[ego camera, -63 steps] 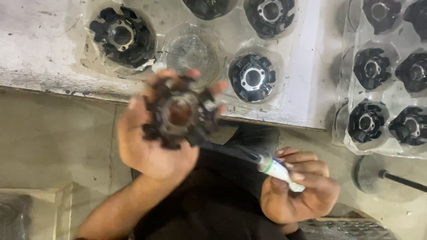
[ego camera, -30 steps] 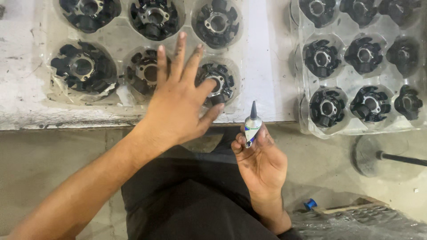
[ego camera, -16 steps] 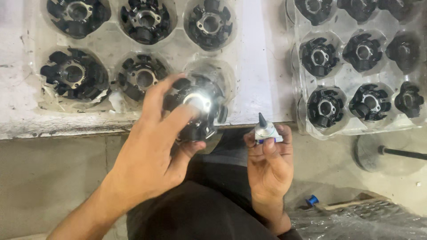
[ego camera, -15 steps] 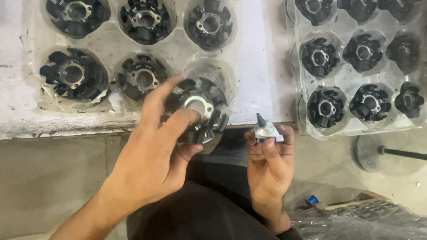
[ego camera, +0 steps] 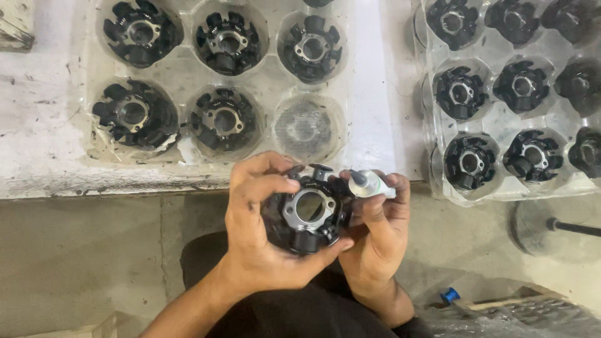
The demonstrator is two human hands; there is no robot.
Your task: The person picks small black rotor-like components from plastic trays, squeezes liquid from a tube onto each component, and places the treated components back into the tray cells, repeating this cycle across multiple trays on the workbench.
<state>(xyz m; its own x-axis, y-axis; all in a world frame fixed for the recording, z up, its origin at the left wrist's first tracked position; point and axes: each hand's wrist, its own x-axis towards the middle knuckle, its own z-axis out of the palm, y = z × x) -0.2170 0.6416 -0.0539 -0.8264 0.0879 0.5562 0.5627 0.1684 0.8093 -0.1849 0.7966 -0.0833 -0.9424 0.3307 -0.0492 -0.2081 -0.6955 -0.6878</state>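
The left hand [ego camera: 263, 219] cups a round black stator core with a bright metal centre ring [ego camera: 307, 213], fingers curled over its upper rim and thumb braced under its lower edge, held above the lap and clear of the bench. Just to the right of the core, touching it, the right hand [ego camera: 375, 231] pinches a small white squeeze tube with a dark pointed nozzle [ego camera: 368, 184], fingers closed round the tube's body and the nozzle aimed at the core's upper right poles. The likeliest slip, I judge, is the nozzle skating off a pole and smearing the neighbouring windings, since the core is steadied only by fingertips (no rest beneath it). A loosened thumb could also let it drop. Beyond the core, on the white bench, a clear plastic moulded tray [ego camera: 357, 81] holds five similar cores and one empty pocket [ego camera: 305, 127] directly above; farther right lies a second clear tray [ego camera: 501, 119] of cores.
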